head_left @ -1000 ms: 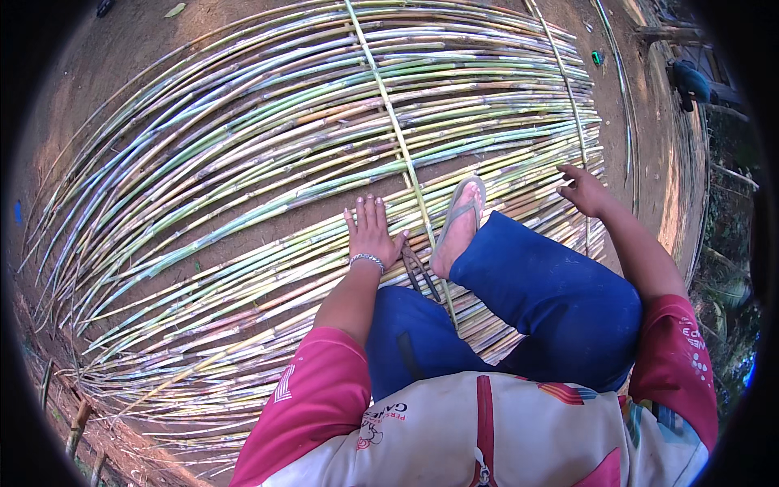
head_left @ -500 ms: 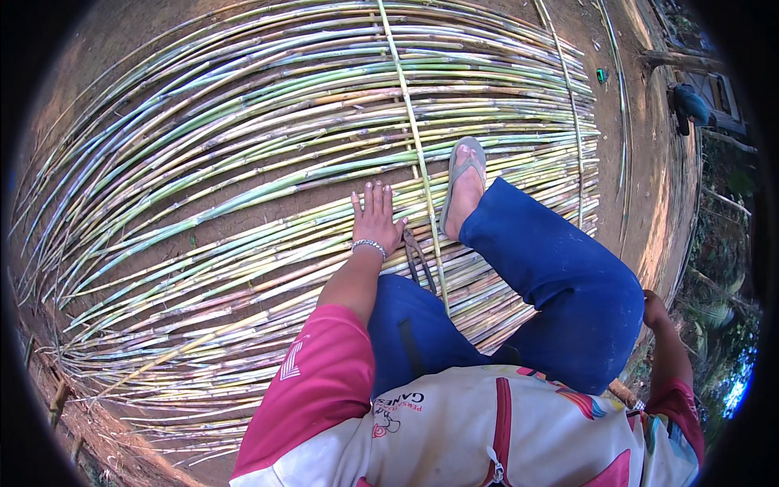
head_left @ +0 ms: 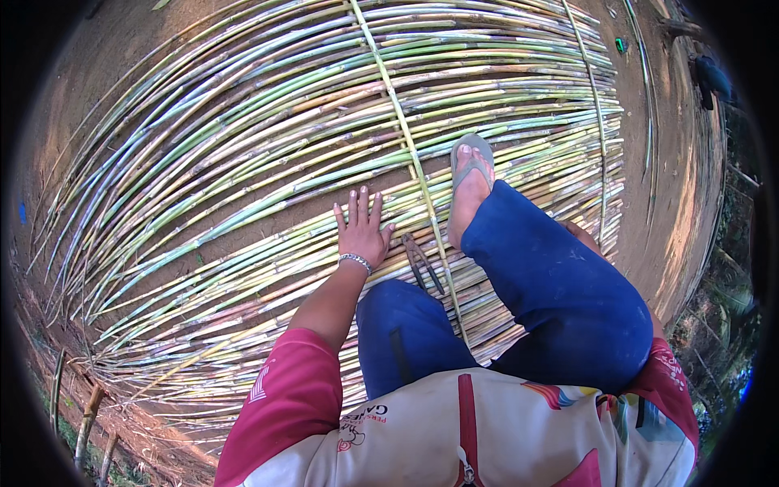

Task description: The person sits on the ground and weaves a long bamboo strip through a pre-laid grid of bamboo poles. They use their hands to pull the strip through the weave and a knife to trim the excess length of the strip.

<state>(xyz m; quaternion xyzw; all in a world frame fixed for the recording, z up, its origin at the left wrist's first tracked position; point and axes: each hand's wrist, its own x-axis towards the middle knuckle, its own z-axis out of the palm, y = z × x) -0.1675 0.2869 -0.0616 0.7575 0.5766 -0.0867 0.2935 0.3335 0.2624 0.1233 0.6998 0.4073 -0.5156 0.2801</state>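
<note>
Head view looking straight down, and the biggest thing by far is a mat of split bamboo slats [head_left: 268,162], long thin strips in green, yellow and pale tan, laid side by side on bare brown dirt ground [head_left: 105,89], with the fisheye bending them into arcs. Two thin crosswise bamboo strips [head_left: 398,122] run over the slats, one through the middle and one nearer the right edge. Next down in size, the person sits right on the mat in blue trousers [head_left: 560,300] and a white and pink top, one knee bent up. That leg's foot wears a grey flip-flop [head_left: 472,158], planted flat on the slats just right of the middle cross strip. The left hand [head_left: 362,231] is pressed palm down on the slats, fingers spread and flat, gripping nothing, with a silvery bracelet [head_left: 355,260] at the wrist. The right hand [head_left: 586,237] is mostly tucked behind the raised knee, only a bit of it peeks out near the mat, so can't tell what its fingers are doing. Smallest bit: a dark, narrow two-pronged metal tool [head_left: 422,264] lies on the slats between the left hand and the foot, just beside the middle strip, nobody touching it.
</note>
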